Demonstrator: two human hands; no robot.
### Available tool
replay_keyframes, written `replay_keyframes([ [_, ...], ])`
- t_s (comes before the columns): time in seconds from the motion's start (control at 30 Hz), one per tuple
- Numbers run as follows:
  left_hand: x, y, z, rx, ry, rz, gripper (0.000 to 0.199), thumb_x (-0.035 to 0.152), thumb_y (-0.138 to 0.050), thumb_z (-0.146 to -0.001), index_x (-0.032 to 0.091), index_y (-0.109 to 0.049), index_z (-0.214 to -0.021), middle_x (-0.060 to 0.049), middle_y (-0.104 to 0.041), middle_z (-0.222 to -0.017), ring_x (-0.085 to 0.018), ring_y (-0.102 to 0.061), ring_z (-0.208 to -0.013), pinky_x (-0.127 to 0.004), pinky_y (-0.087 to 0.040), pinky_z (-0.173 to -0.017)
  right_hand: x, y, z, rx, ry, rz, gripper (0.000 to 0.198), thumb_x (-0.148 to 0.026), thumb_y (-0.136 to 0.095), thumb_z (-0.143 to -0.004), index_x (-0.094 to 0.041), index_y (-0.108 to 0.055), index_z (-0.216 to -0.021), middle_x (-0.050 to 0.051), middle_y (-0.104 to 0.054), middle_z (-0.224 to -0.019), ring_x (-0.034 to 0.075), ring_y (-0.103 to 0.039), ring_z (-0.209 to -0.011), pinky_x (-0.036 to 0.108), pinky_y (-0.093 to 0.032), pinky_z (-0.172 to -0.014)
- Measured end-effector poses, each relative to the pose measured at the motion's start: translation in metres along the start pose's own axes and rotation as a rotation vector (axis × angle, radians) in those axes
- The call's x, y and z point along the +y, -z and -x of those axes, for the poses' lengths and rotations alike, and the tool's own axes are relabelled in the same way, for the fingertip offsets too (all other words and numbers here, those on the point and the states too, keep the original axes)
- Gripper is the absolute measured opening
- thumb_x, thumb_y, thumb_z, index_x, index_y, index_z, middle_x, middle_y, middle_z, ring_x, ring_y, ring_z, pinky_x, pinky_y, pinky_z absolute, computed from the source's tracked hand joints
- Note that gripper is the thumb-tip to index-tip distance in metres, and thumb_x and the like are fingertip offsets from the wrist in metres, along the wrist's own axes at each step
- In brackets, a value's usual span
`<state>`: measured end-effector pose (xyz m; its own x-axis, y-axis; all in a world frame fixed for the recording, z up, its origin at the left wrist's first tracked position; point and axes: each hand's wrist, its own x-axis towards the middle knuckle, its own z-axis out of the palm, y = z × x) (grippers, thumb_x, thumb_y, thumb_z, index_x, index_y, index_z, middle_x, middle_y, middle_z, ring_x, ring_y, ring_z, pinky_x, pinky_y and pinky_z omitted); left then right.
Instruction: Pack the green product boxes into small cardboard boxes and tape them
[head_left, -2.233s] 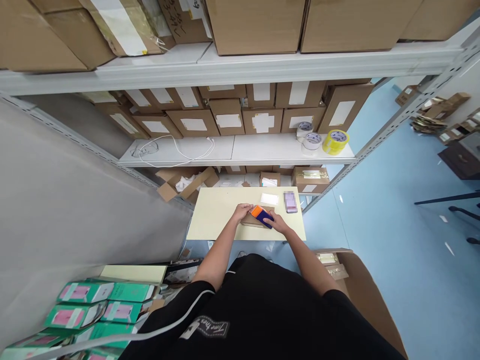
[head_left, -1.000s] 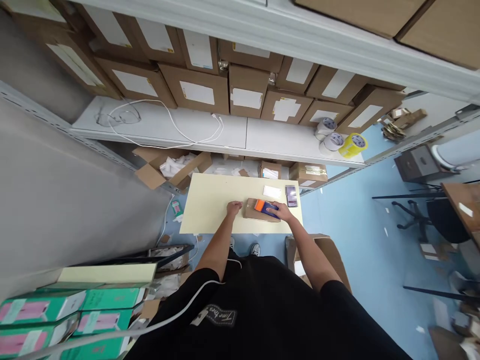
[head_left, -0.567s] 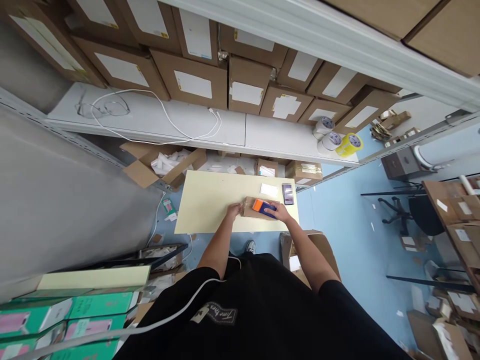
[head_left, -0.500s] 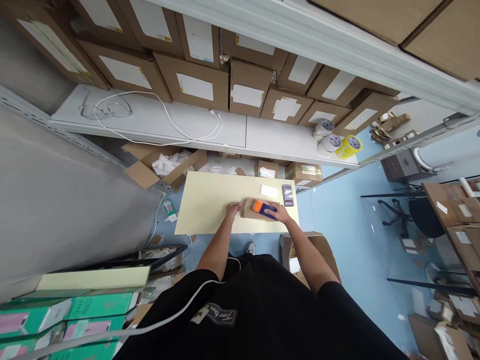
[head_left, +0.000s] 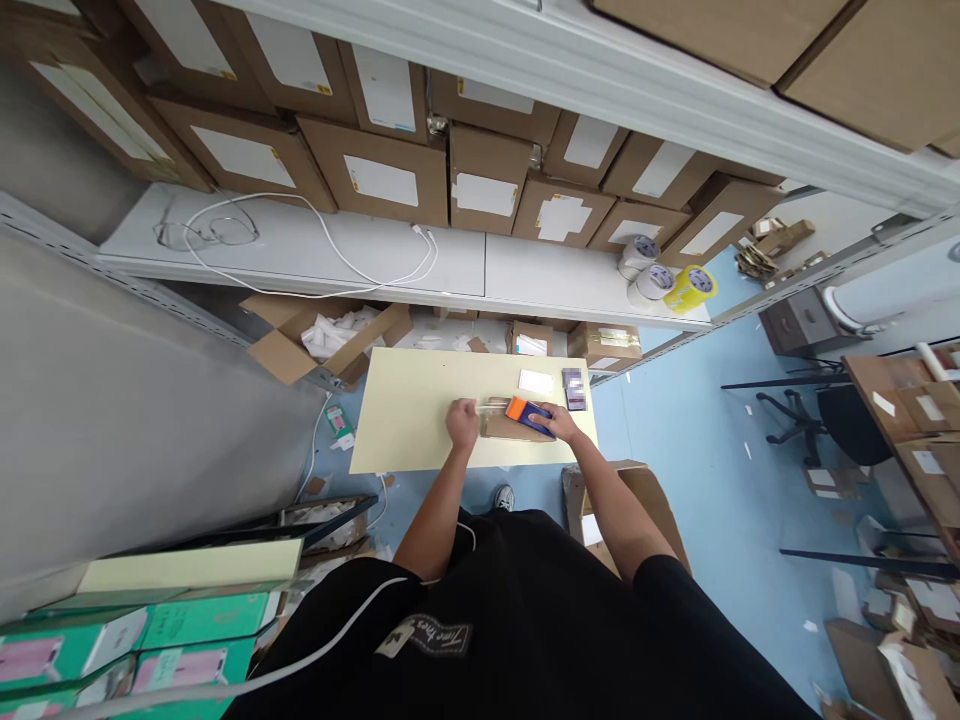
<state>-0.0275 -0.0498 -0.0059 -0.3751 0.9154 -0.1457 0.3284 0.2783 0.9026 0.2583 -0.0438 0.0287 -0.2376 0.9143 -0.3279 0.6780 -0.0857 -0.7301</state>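
Note:
My right hand (head_left: 551, 418) grips a flat orange and dark blue block-like thing (head_left: 533, 413); its exact kind is too small to tell. It lies over a small brown cardboard box (head_left: 510, 428) on the pale yellow tabletop (head_left: 409, 420). Closed into a fist, my left hand (head_left: 463, 422) is just left of the box. A thin, pale, see-through strip (head_left: 491, 406) stretches from that fist toward the orange end, across the box's far side. Behind the box are a white card or paper (head_left: 536, 381) and a dark, phone-sized item (head_left: 574, 390).
A shelf (head_left: 525, 262) spans the far side, holding stacked cartons (head_left: 381, 175), a white cable (head_left: 330, 215), glasses (head_left: 232, 230) and tape rolls (head_left: 691, 288). An open carton (head_left: 626, 500) stands by my right side. Green boxes (head_left: 202, 615) are stacked at left.
My left hand has drawn left, away from the box, and closed into a fist; the pale strip now shows taut. My right hand keeps hold of the orange and blue thing.

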Motion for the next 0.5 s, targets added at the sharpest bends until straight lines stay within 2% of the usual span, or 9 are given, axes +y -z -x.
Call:
replay_keyframes([
  [0.07, 0.006, 0.007, -0.009, 0.018, -0.019, 0.042, 0.020, 0.035, -0.062, -0.090, 0.022, -0.074, -0.081, -0.009, -0.074, -0.091, -0.024, -0.067, -0.088, -0.031, -0.047, -0.083, 0.001, -0.002, -0.002, -0.011, 0.009, 0.010, 0.048, -0.071, -0.066, -0.083, -0.025, -0.074, -0.089, 0.001, -0.072, -0.081, 0.023, -0.065, -0.078, 0.033, -0.049, -0.074],
  [0.2, 0.008, 0.021, -0.020, -0.130, 0.066, 0.112, 0.023, 0.043, -0.067, -0.085, 0.022, -0.074, -0.080, -0.004, -0.074, -0.078, -0.019, -0.065, -0.067, -0.029, -0.046, -0.069, 0.001, -0.003, -0.005, -0.018, 0.011, 0.016, 0.048, -0.072, -0.066, -0.082, -0.025, -0.073, -0.085, 0.001, -0.072, -0.079, 0.023, -0.065, -0.076, 0.032, -0.049, -0.071],
  [0.33, -0.012, 0.025, -0.016, -0.137, 0.213, 0.107, 0.024, 0.044, -0.068, -0.082, 0.022, -0.073, -0.075, -0.002, -0.072, -0.072, -0.016, -0.059, -0.055, -0.029, -0.044, -0.062, 0.001, -0.004, -0.004, -0.025, 0.044, 0.048, 0.047, -0.072, -0.067, -0.082, -0.025, -0.072, -0.083, 0.000, -0.072, -0.077, 0.023, -0.065, -0.076, 0.032, -0.047, -0.071],
  [0.5, -0.040, 0.014, -0.015, -0.147, 0.329, 0.138, 0.023, 0.040, -0.070, -0.077, 0.021, -0.070, -0.065, -0.001, -0.068, -0.062, -0.014, -0.052, -0.052, -0.027, -0.040, -0.056, 0.004, -0.007, -0.007, -0.039, 0.026, 0.080, 0.046, -0.071, -0.069, -0.080, -0.026, -0.073, -0.082, 0.000, -0.071, -0.075, 0.022, -0.064, -0.074, 0.031, -0.046, -0.070],
])
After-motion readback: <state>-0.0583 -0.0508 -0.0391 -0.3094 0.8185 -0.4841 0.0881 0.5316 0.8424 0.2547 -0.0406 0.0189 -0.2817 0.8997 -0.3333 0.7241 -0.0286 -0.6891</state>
